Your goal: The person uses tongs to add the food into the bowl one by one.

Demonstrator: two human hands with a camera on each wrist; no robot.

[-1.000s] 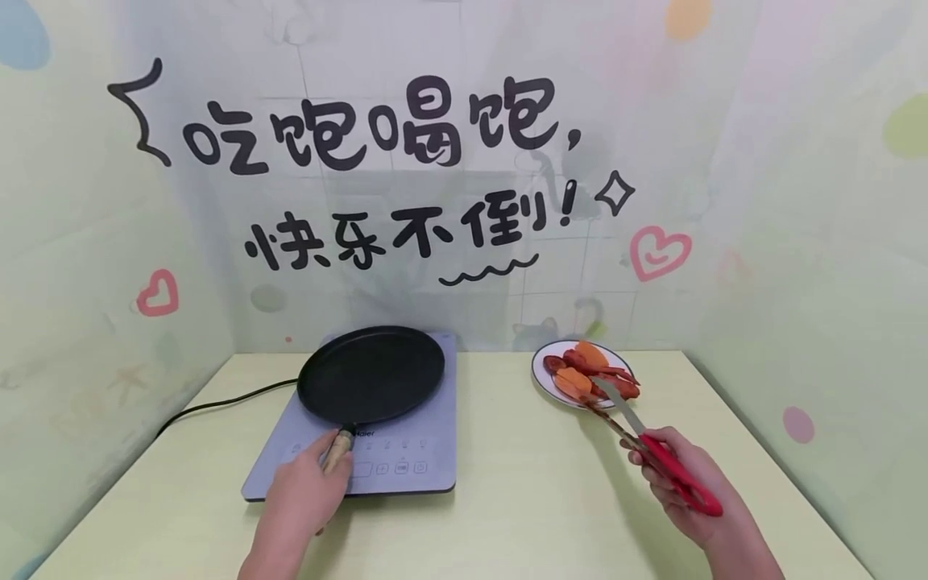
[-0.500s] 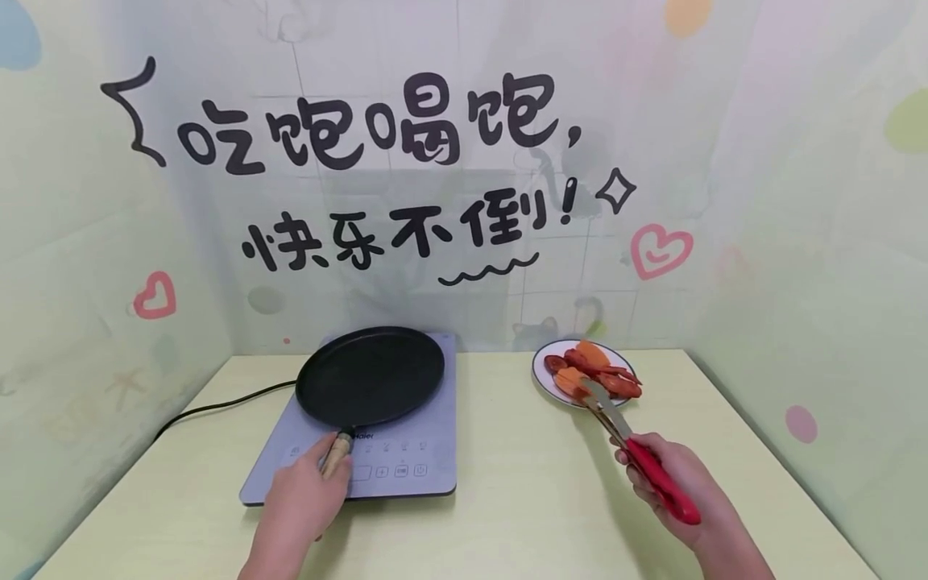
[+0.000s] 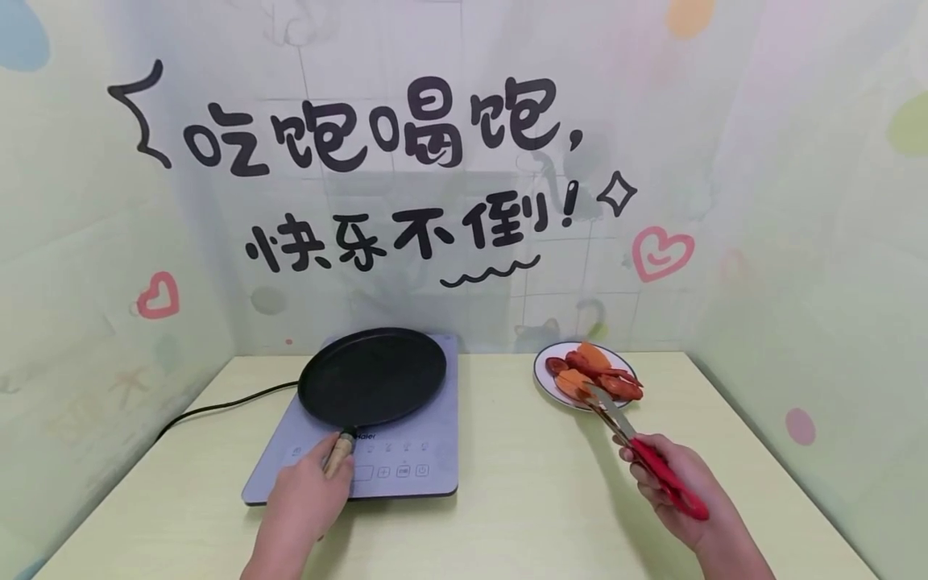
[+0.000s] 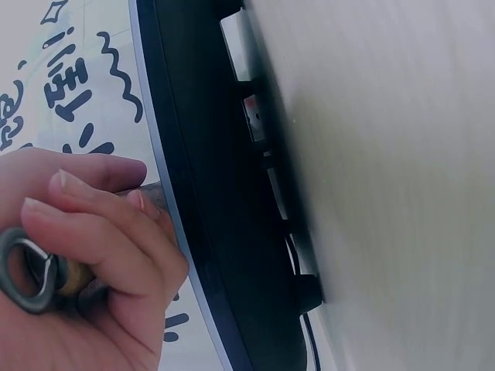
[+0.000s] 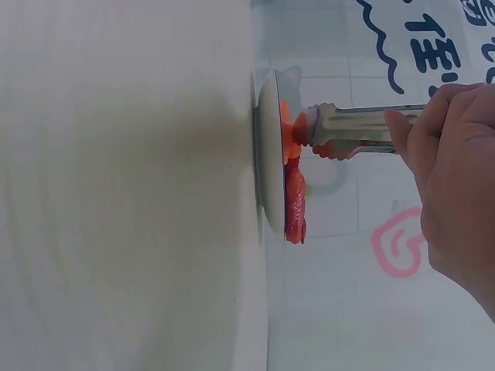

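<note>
Our tongs (image 3: 663, 472) have narrowed, perhaps pinching food (image 3: 573, 382). Our right hand (image 3: 692, 474) curls round them; our left hand (image 3: 306, 490), round the pan handle (image 3: 337, 454).

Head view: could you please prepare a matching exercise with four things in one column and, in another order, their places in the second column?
Things
1. round black pan
2. white dark-rimmed plate
3. red-handled metal tongs
4. thin black cable

Places
A. in the right hand
B. running off to the left, across the pale table
C. over the flat lilac hob, gripped by the left hand
D. beneath the orange and red food pieces

Right pairs: 1-C, 2-D, 3-A, 4-B
</note>
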